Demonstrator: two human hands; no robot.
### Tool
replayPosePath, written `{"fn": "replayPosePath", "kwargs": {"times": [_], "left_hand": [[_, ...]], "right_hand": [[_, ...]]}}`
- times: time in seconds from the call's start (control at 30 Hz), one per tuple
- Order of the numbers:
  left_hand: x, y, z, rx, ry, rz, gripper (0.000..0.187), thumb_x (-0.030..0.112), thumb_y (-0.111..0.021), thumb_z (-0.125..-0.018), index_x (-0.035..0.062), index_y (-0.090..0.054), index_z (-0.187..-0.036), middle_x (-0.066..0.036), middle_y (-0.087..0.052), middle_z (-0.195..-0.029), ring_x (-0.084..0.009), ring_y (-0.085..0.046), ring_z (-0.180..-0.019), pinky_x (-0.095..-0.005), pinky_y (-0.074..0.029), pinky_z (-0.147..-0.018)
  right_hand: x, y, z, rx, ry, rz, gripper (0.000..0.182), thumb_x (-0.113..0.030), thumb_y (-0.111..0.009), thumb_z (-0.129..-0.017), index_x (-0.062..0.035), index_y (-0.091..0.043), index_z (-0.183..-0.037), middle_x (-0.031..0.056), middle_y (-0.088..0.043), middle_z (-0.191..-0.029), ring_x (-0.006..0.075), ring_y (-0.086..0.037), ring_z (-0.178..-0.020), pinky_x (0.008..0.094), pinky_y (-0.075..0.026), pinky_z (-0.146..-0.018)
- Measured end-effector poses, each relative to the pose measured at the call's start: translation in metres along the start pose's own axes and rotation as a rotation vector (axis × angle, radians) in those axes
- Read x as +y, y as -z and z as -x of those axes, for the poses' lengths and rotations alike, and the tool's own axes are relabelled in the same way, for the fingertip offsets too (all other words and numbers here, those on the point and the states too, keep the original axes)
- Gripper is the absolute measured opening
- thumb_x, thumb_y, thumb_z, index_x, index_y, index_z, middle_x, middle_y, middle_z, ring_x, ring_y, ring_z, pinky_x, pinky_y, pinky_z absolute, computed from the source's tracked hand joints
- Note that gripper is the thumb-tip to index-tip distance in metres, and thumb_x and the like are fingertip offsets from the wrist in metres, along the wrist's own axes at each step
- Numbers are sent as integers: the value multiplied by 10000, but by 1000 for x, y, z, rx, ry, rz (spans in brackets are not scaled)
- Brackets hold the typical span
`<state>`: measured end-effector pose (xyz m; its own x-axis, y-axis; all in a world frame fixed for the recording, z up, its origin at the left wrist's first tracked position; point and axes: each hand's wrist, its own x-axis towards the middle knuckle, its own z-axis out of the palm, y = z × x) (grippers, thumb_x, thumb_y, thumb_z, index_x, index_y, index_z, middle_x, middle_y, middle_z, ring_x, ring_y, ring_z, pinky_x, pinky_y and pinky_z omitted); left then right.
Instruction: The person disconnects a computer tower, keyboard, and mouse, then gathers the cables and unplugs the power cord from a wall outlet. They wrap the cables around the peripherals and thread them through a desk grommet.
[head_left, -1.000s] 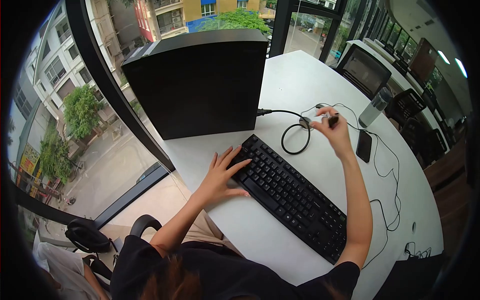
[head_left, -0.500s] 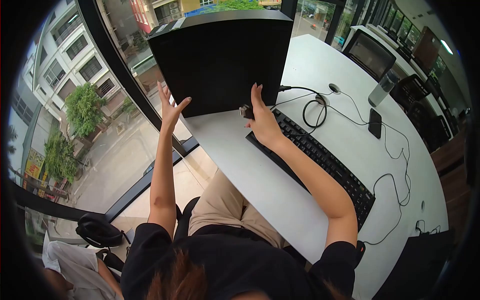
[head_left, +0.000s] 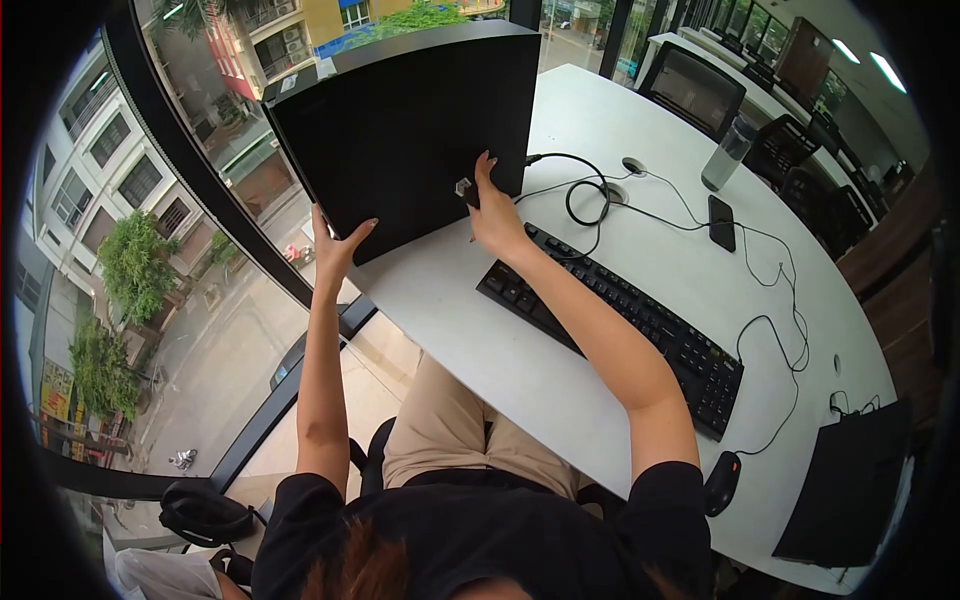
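A large black computer case [head_left: 400, 130] stands upright on the white desk near the window. My left hand [head_left: 335, 248] is at its lower left edge, thumb against the broad side panel and fingers around the edge. In front of the same panel, my right hand [head_left: 497, 215] pinches a small black plug [head_left: 463, 188] with a square silver metal end, its thumb or finger pointing up. Just below my right wrist lies a black keyboard [head_left: 640, 320], partly covered by my forearm.
A looped black cable [head_left: 570, 205] runs from behind the case. Farther right on the desk [head_left: 590, 110] are a phone [head_left: 721, 223], a clear bottle [head_left: 727, 155], a mouse [head_left: 722, 484] and a black monitor-like panel [head_left: 845, 485]. A person in white [head_left: 165, 573] is at lower left.
My left hand has come onto the case's lower left edge from just beside it. My right hand still pinches the plug. The whole view has shifted, showing more of the mouse.
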<state>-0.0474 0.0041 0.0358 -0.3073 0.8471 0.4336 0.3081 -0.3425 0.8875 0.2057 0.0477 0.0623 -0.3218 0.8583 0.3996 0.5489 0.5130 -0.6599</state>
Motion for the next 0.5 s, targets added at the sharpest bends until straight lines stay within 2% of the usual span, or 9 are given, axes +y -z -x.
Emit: {"fn": "replayPosePath", "kwargs": {"times": [0.03,0.07,0.13,0.17,0.23,0.37,0.5], "left_hand": [[0,-5,2,19,-29,-11,877,217,-825,-669,0,-315,-1349,-174,-461,-1242,-291,-460,-1169,-358,-388,-979],[1,-10,3,40,-58,-24,900,235,-827,-671,-6,-300,-1361,-182,-452,-1241,-301,-453,-1170,-368,-382,-983],[3,-21,9,96,-55,-139,1034,297,-832,-664,-6,-181,-1408,-218,-371,-1280,-342,-385,-1209,-407,-336,-1017],[5,-28,12,125,-52,-195,1102,327,-835,-661,-7,-122,-1432,-236,-331,-1300,-362,-351,-1228,-426,-313,-1033],[10,-41,19,170,-52,-260,1198,364,-837,-665,-1,-17,-1459,-255,-254,-1329,-392,-302,-1251,-454,-289,-1051],[19,-61,23,231,-15,-207,1189,354,-832,-682,-3,-3,-1456,-242,-237,-1319,-393,-291,-1248,-454,-285,-1052],[23,-68,23,271,-4,-205,1201,365,-835,-675,-11,-2,-1454,-241,-235,-1325,-395,-268,-1262,-453,-270,-1063]], "right_hand": [[2,3,-7,-14,-16,-6,834,30,-507,-828,25,61,-1439,378,-100,-1444,420,-638,-851,409,-560,-684],[3,4,-13,-2,-50,-35,803,-3,-491,-861,17,62,-1443,373,-121,-1444,384,-643,-767,390,-554,-634],[3,5,-24,23,-113,-94,745,-70,-461,-928,1,63,-1452,362,-164,-1444,311,-651,-598,352,-543,-535],[-3,13,-28,4,-163,-114,763,10,-492,-842,58,-9,-1431,385,-166,-1426,400,-658,-688,404,-564,-649],[2,18,-36,-5,-186,-163,758,8,-487,-840,58,-13,-1430,383,-160,-1429,397,-660,-695,403,-563,-638],[9,22,-44,-11,-199,-237,784,20,-482,-821,55,7,-1433,376,-167,-1432,392,-664,-708,396,-562,-627],[26,8,-49,69,-124,-94,790,32,-469,-805,58,7,-1436,371,-165,-1435,390,-665,-716,390,-563,-625]]}}
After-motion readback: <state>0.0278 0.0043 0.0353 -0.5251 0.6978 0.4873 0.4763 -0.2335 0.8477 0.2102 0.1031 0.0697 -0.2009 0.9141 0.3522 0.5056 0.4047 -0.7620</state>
